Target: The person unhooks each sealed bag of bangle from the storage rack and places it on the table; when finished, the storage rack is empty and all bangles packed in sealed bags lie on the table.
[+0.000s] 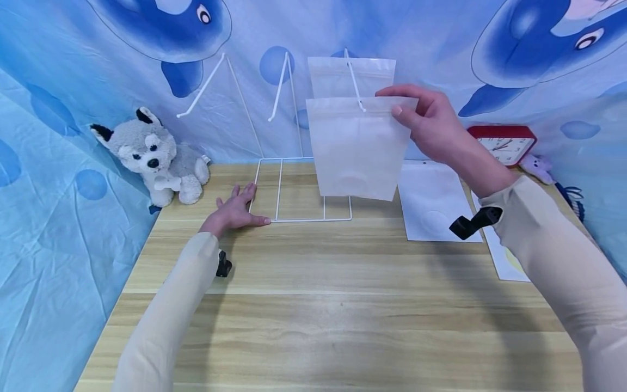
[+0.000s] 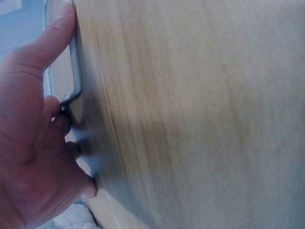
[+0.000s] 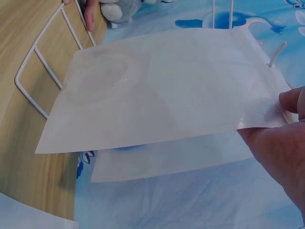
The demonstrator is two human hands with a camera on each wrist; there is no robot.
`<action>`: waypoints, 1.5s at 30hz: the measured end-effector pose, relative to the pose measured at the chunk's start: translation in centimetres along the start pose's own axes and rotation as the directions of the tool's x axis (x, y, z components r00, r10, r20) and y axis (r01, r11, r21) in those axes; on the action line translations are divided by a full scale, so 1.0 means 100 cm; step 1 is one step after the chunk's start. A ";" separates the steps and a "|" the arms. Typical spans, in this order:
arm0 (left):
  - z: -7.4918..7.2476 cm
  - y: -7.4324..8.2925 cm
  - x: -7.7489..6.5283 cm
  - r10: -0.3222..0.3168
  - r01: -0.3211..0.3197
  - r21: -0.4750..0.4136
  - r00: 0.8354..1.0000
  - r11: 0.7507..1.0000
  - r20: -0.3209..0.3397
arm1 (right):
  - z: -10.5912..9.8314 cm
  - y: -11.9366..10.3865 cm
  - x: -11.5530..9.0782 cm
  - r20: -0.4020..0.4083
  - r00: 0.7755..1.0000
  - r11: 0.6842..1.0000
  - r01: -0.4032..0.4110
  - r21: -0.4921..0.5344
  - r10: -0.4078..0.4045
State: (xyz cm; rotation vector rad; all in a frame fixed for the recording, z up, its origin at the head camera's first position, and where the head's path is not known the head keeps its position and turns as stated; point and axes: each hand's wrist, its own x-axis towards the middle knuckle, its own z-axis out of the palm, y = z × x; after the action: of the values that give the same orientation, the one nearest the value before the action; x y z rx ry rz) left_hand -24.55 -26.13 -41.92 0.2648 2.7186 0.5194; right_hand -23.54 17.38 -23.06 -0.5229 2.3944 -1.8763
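Pinching the front bag (image 1: pixel 360 152) by its top corner, the right hand (image 1: pixel 433 122) holds it near the tip of the right hook (image 1: pixel 353 79) of the rack (image 1: pixel 311 220); the left hand (image 1: pixel 235 210), fingers spread, touches the rack's left side; a rear bag (image 1: pixel 325 79) hangs on that hook; a toy dog (image 1: pixel 152 149) sits left of the rack, a clock (image 1: pixel 498 146) right

White is recorded on the thin wire rack (image 1: pixel 312 220) and the foremost flat rectangular pouch (image 1: pixel 360 149). The light-brown wooden table (image 1: pixel 313 337) is streaked with darker grain. The pale-blue fabric backdrop (image 1: pixel 44 267) is patterned with deeper blue spots. The plush dog (image 1: pixel 147 147) is coloured grey, white and black; the white-faced clock (image 1: pixel 504 146) is framed in red.
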 end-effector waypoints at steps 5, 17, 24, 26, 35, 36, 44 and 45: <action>0.000 0.001 0.000 -0.002 0.002 -0.001 1.000 1.000 0.007 | -0.001 0.000 -0.008 0.004 1.000 1.000 0.020 -0.003 -0.020; -0.003 0.002 0.000 -0.003 0.003 0.001 1.000 1.000 0.009 | 0.000 -0.010 -0.026 0.030 0.995 0.969 0.088 0.230 -0.098; -0.005 0.002 0.003 0.004 -0.004 -0.004 1.000 1.000 0.010 | -0.003 -0.014 -0.038 0.046 0.987 0.945 0.133 0.299 -0.154; -0.004 0.001 0.003 0.004 -0.004 -0.003 1.000 1.000 0.009 | -0.003 -0.012 -0.042 0.046 0.989 0.940 0.122 0.318 -0.143; -0.003 0.002 0.004 0.002 -0.002 -0.006 1.000 1.000 0.003 | -0.010 0.002 -0.070 0.092 0.991 0.930 0.060 0.363 -0.100; -0.003 0.002 0.004 0.002 -0.002 -0.005 1.000 1.000 0.001 | -0.010 0.004 -0.074 0.092 0.992 0.935 0.047 0.352 -0.085; -0.003 0.003 0.002 -0.001 0.001 -0.003 1.000 1.000 0.001 | -0.007 0.017 -0.104 0.136 0.988 0.928 0.016 0.372 -0.072; -0.003 0.003 0.002 0.002 -0.002 -0.004 1.000 1.000 0.002 | -0.007 0.018 -0.109 0.138 0.988 0.933 0.020 0.359 -0.075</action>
State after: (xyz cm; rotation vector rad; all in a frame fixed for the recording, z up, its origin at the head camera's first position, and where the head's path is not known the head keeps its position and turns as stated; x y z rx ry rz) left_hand -24.81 -25.93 -41.62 0.2671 2.7153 0.5255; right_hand -13.90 21.59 -26.41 -0.6654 1.9018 -2.1403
